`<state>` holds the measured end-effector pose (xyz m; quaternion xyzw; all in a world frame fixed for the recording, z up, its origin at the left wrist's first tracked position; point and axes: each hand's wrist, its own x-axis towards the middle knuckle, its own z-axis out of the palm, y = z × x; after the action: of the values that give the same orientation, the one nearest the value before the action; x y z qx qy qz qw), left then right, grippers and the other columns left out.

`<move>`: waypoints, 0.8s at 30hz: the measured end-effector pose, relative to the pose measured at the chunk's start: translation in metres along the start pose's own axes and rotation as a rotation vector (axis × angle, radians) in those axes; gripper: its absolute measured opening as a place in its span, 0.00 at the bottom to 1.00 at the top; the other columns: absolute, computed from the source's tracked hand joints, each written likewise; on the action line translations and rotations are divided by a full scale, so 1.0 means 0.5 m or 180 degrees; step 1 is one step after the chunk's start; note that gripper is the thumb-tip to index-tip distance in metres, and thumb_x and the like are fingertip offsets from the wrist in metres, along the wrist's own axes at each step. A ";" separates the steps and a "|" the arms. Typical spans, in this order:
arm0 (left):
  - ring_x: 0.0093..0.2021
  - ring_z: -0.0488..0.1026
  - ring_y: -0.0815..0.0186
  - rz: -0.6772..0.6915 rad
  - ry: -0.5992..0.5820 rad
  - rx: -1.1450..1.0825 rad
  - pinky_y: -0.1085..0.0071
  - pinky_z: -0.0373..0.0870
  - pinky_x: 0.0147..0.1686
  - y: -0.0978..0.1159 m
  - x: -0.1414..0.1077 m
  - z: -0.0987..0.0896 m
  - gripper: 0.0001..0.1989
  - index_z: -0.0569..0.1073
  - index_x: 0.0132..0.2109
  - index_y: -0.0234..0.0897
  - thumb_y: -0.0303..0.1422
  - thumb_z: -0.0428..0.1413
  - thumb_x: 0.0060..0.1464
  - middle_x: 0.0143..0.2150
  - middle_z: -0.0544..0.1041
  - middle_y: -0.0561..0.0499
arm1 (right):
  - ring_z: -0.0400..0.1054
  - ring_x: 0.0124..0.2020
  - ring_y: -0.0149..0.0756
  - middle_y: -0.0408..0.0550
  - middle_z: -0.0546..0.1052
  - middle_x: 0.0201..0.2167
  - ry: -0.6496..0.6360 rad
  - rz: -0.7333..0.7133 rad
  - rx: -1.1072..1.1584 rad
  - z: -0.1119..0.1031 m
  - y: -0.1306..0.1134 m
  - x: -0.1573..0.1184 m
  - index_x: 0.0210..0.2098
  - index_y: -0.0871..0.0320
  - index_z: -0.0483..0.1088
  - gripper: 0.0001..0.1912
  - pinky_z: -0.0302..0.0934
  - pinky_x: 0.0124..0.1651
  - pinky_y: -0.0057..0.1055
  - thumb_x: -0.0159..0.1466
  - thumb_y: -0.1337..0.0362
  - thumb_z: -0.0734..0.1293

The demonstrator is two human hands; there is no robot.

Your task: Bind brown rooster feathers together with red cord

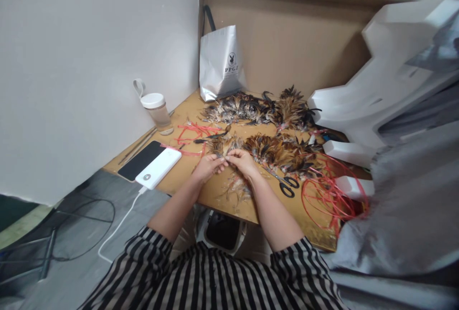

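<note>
My left hand (209,167) and my right hand (242,161) meet at their fingertips near the front of the wooden table. Both are closed in a pinch on brown feathers (216,145), whose tips stick up past the left fingers. The held ends are hidden by the fingers. Just beyond my right hand lies a row of brown and black feather bunches (274,150). Loose pale fluff (239,187) is scattered below the right wrist. Black-handled scissors (287,186) lie to the right of that wrist, with their blades partly under the feathers.
Red plastic strips (332,195) tangle at right, and more red strips (195,131) lie at left. Darker feathers (247,108) line the back before a silver bag (220,66). A cup (159,115), phone (138,159) and cabled power bank (159,169) sit left. White foam (390,61) stands right.
</note>
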<state>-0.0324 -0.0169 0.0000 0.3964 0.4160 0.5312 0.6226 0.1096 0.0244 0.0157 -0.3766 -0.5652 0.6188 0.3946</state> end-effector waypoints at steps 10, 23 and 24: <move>0.17 0.63 0.77 0.0036 0.0093 -0.0096 0.79 0.56 0.18 -0.008 0.003 -0.008 0.12 0.72 0.26 0.31 0.37 0.61 0.41 0.20 0.72 0.51 | 0.55 0.16 0.23 0.37 0.65 0.15 0.0052 0.0033 0.0438 -0.019 -0.011 0.002 0.24 0.60 0.67 0.15 0.49 0.20 0.22 0.43 0.57 0.71; 0.19 0.64 0.79 0.0136 0.0392 -0.0537 0.81 0.58 0.19 -0.002 0.004 -0.014 0.12 0.70 0.27 0.30 0.35 0.62 0.40 0.25 0.74 0.50 | 0.56 0.17 0.23 0.40 0.69 0.16 -0.1039 0.0248 -0.0758 -0.096 -0.068 -0.035 0.24 0.62 0.71 0.14 0.47 0.22 0.23 0.45 0.57 0.71; 0.20 0.64 0.79 0.0156 0.0408 -0.0595 0.81 0.59 0.19 -0.002 0.004 -0.015 0.12 0.70 0.28 0.30 0.34 0.62 0.39 0.25 0.74 0.50 | 0.57 0.18 0.24 0.42 0.70 0.17 -0.1212 0.0329 -0.0937 -0.104 -0.070 -0.038 0.24 0.63 0.72 0.15 0.48 0.22 0.23 0.44 0.56 0.71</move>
<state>-0.0389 -0.0144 -0.0038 0.3118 0.3937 0.6070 0.6158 0.1668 0.0295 0.0468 -0.3351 -0.6934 0.6090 0.1897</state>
